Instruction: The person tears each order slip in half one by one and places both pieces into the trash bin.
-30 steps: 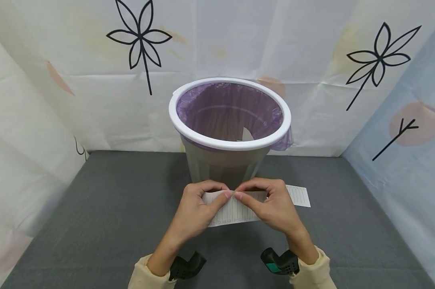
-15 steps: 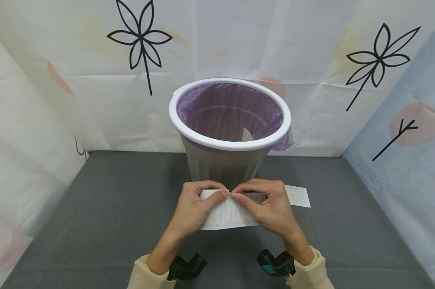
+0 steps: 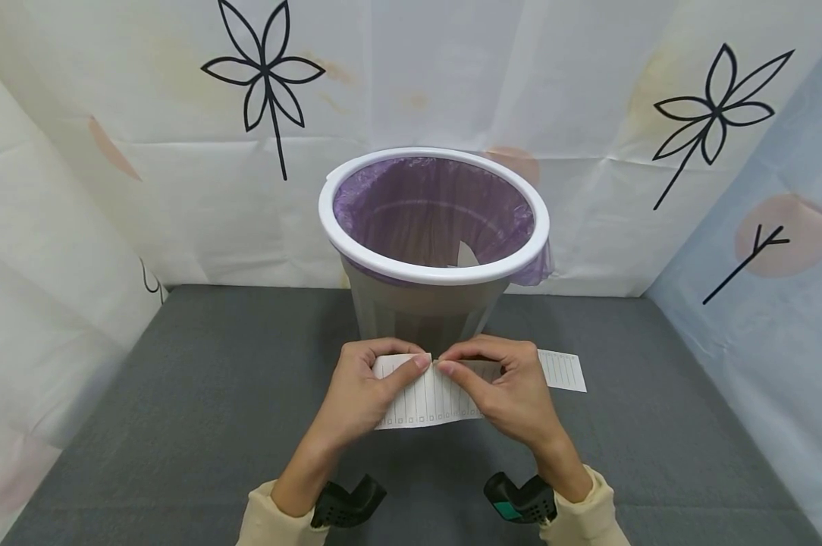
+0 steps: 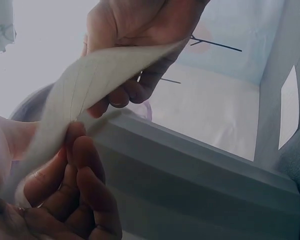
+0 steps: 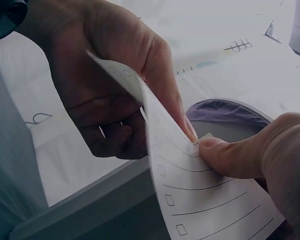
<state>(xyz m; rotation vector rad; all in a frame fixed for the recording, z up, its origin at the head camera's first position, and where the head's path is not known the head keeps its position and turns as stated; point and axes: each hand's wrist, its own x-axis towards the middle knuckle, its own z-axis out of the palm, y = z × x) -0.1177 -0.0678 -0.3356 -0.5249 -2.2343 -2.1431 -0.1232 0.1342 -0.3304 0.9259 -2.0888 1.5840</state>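
My left hand (image 3: 362, 385) and right hand (image 3: 516, 385) pinch the top edge of a lined checklist sheet (image 3: 425, 402) between thumbs and fingertips, with the thumbs close together. Between the thumbs the edge is stepped, like a short tear. The sheet bows in the right wrist view, where its lines and small boxes show. Just behind the hands stands a wastebasket (image 3: 434, 274) with a white rim and a purple liner (image 3: 418, 197). To the right of my right hand, a second lined sheet (image 3: 564, 371) lies on the table, partly hidden.
A pale scrap of paper (image 3: 467, 255) shows inside the wastebasket. The dark grey tabletop (image 3: 213, 409) is bounded by patterned white cloth (image 3: 179, 212) at the back and sides. A thin dark cord (image 3: 153, 282) hangs at the back left corner.
Both hands have shifted slightly left, the left hand more, with the sheet between them. A step has appeared in its top edge between the thumbs. The wastebasket and second sheet have stayed put.
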